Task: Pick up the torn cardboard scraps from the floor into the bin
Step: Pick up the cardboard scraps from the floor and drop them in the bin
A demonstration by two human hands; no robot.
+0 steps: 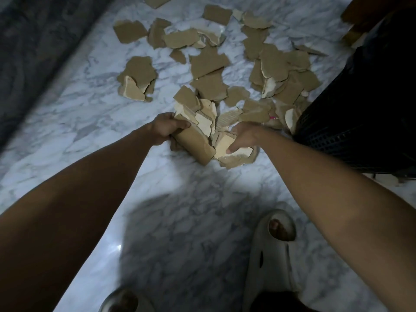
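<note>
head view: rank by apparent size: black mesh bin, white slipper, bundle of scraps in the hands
1. black mesh bin, cropped by the frame
2. white slipper, nearer the camera, so apparent only
3. bundle of scraps, gripped by left hand and right hand

left grip point(167, 129): curled, holding, arm extended | right grip point(244, 137): curled, thumb pressing, arm extended

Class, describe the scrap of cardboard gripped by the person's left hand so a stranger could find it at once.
Start at the marble floor, then find the two forearms reaching in from below. The left hand grips a long brown scrap at the near end of the pile. Unlike the flat scraps beyond, it is curled like a tube.
</note>
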